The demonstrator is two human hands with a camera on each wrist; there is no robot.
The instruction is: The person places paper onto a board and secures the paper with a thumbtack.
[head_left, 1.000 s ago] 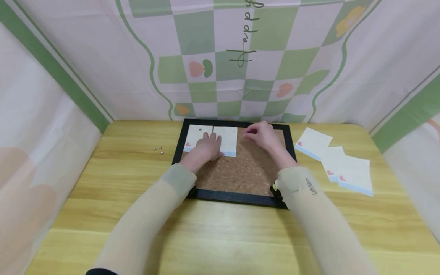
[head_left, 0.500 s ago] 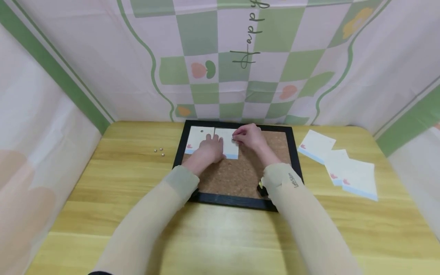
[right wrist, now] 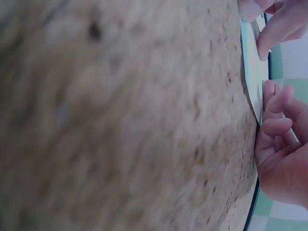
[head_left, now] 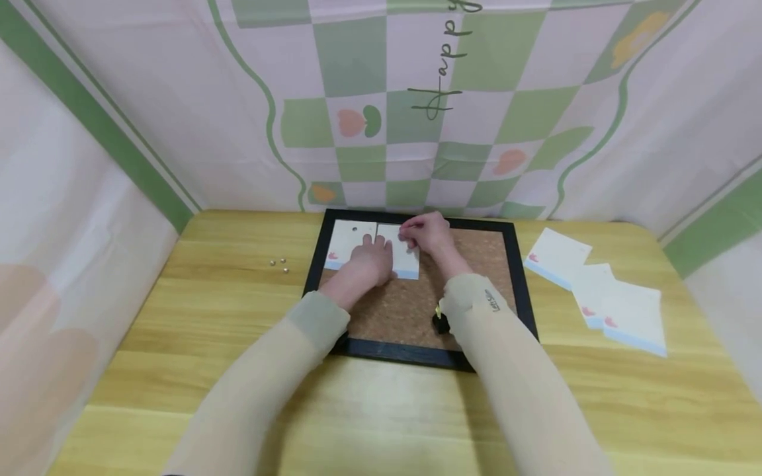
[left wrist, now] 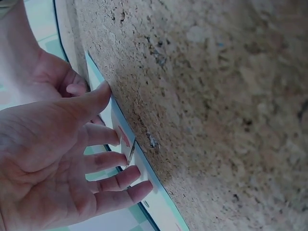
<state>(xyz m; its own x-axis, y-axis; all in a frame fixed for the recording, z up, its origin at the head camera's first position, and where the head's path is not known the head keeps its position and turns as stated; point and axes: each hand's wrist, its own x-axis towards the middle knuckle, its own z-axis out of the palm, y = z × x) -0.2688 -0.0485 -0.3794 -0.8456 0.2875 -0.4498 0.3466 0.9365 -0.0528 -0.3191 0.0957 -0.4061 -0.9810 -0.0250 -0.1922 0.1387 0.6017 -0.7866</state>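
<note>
A cork board (head_left: 387, 317) in a black frame lies on the table. Two white notes with blue lower edges sit side by side along its far edge; the left note (head_left: 341, 248) carries a dark round thumbtack (head_left: 354, 229) near its top. My left hand (head_left: 368, 261) rests on the notes, fingertips spread over their seam and the thumb at the lower edge, as the left wrist view shows. My right hand (head_left: 430, 236) bends its thumb and fingers together at the upper right corner of the right note (head_left: 407, 270), pinching a small silver thumbtack hidden by the fingers.
Several small silver thumbtacks (head_left: 286, 270) lie on the wooden table (head_left: 208, 317) left of the board. On the right are three notes, one apart (head_left: 556, 254) and two overlapping (head_left: 637, 311). A patterned cloth (head_left: 411, 158) hangs close behind the board.
My right hand has come left from over bare cork to the right note's upper corner, bringing the thumbtack. The left hand stays on the notes. The head view has shifted slightly.
</note>
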